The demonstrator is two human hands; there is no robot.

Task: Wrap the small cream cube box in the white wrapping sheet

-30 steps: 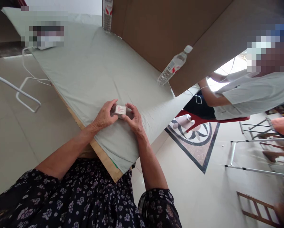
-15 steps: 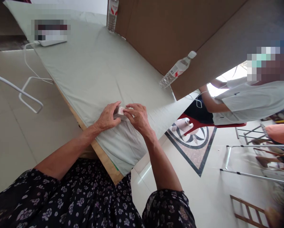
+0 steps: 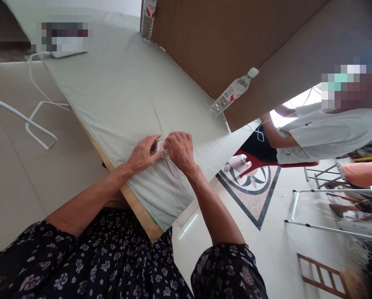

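The box (image 3: 160, 146) is over the near end of the table (image 3: 120, 91); contact with the surface cannot be determined. The left hand (image 3: 145, 152) curls round the box, thumb and fingers holding its sides. The right hand (image 3: 181, 150) has its fingertips drawn together, pinching the box's right end. Farther along the table, a bottle (image 3: 234, 92) stands beside the cardboard (image 3: 204, 37). A person (image 3: 313, 128) sits off the table's right side.
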